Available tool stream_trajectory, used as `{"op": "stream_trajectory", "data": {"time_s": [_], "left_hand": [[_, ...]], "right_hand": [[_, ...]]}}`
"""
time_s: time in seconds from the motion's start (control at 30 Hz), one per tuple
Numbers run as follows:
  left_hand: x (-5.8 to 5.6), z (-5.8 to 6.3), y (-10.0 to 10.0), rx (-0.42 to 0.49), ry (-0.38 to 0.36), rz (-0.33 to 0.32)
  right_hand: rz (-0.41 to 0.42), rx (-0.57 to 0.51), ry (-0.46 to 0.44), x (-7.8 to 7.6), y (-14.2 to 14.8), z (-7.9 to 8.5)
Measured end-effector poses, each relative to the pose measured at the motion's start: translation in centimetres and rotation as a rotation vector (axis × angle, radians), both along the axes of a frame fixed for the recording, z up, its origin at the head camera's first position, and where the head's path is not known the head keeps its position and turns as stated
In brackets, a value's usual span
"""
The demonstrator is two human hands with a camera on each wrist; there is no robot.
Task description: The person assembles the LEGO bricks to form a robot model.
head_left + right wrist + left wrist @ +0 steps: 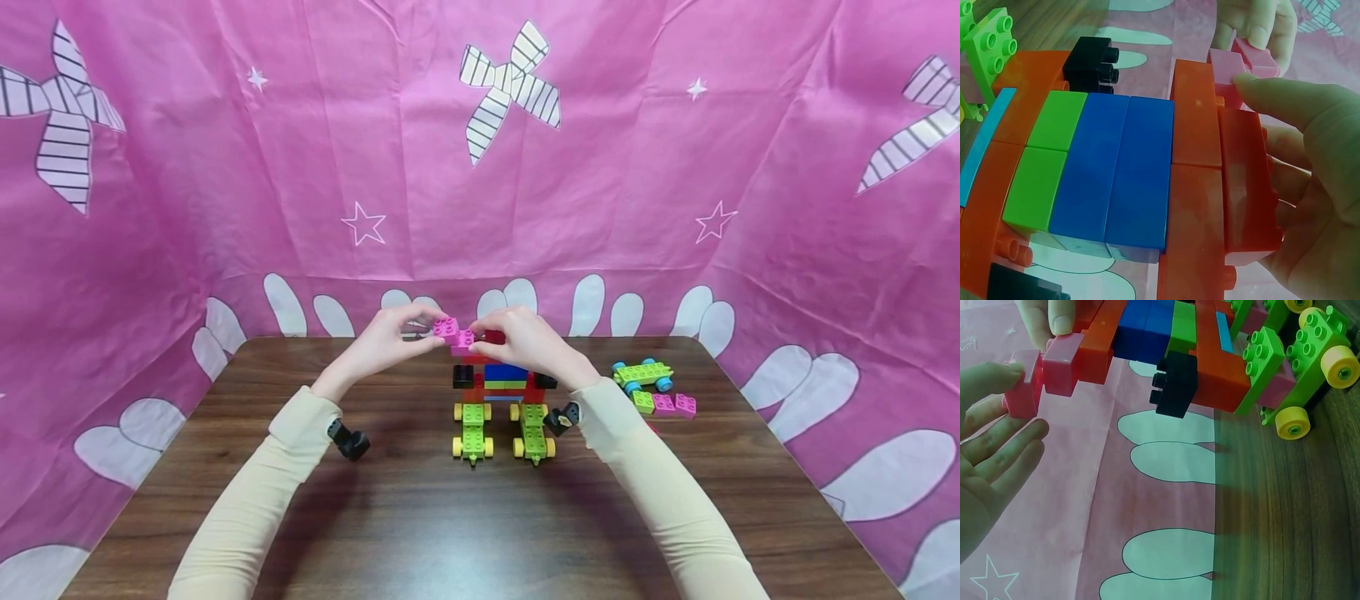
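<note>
At the top of a tall block build, my left hand (pixel 386 337) pinches a pink brick (pixel 446 331) between thumb and fingers. That brick sits a step higher than, and right against, a second pink brick (pixel 462 343). My right hand (pixel 521 333) has its thumb and fingertips on this second one, beside a red brick (pixel 1247 181). Below are orange-red bricks (pixel 1197 219), two blue bricks (pixel 1116 169), green bricks (pixel 1054 125) and a black brick (pixel 1175 384) jutting from the side. Two green wheeled bases (pixel 473 414) with yellow wheels carry the build.
On the right of the wooden table (pixel 390 517) stands a green wheeled base (pixel 643 373) with blue wheels. Next to it lie a green brick (pixel 642 402) and two pink bricks (pixel 663 405). A pink curtain (pixel 450 208) hangs behind the table's far edge.
</note>
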State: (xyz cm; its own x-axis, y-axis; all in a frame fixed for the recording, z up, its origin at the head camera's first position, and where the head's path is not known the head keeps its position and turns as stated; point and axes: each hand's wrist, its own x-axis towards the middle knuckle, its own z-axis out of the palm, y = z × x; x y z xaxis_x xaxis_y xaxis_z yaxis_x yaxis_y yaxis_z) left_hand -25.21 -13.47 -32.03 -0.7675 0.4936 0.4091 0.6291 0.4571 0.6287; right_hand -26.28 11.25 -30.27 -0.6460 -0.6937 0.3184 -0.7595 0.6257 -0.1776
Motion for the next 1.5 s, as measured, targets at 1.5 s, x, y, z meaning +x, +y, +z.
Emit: {"op": "stream_trajectory", "data": {"time_s": [1.5], "left_hand": [[-0.2, -0.1, 0.8, 0.056, -0.028, -0.033]], "right_hand": [[-0.004, -0.012, -0.006, -0.1, 0.1, -0.2]]}}
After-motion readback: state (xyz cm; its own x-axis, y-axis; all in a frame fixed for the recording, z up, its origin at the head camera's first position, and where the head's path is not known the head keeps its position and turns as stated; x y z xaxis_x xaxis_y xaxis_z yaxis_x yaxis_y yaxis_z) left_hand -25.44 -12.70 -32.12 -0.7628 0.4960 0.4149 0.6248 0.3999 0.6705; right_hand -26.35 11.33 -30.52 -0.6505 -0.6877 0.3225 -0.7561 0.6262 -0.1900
